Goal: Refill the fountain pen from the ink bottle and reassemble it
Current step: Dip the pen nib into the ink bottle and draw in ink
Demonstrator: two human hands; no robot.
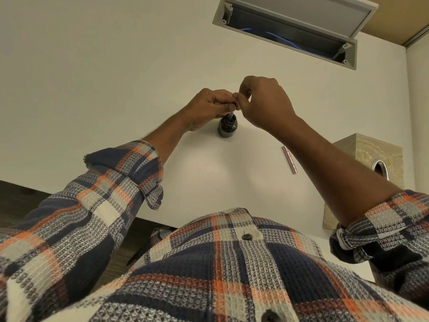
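The ink bottle (227, 127) stands upright on the white desk (92, 89), just past the middle of the view toward 12 o'clock, and the pen section (231, 116) is planted in its mouth, long axis close to vertical, nib end pointing down into the ink and the converter end up. The left hand (209, 108) is wrapped round the upper part of the section, fingers pressed together on it, likely to keep it steady and the nib submerged. The right hand (262, 101) pinches the top end between thumb and forefinger (the knob itself is mostly hidden), which suits twisting the converter to draw ink. The pink pen barrel (288, 159) lies flat at 4 o'clock from the bottle, well apart, its length running from 11 to 5 o'clock, parked for reassembly beside a patterned tissue box (376, 156).
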